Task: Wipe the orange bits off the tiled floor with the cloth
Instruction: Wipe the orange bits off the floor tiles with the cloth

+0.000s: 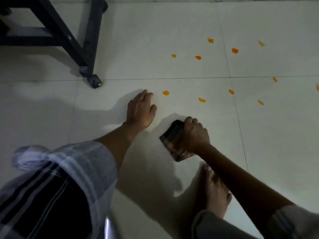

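Several orange bits lie scattered over the pale tiled floor [172, 31], the nearest one [165, 92] just right of my left hand [140, 110]. That hand rests flat on the floor with its fingers spread and holds nothing. My right hand [196, 135] presses down on a dark folded cloth [173, 140] that lies on the floor. Orange smears show along the cloth's lower edge. More orange bits [201, 100] lie beyond the cloth, and others [234, 50] sit farther back to the right.
A black frame leg with a foot [94, 81] stands on the floor at the upper left, close to my left hand. My bare foot [215, 190] is planted below the cloth. A striped garment [57, 178] covers my knee at the lower left.
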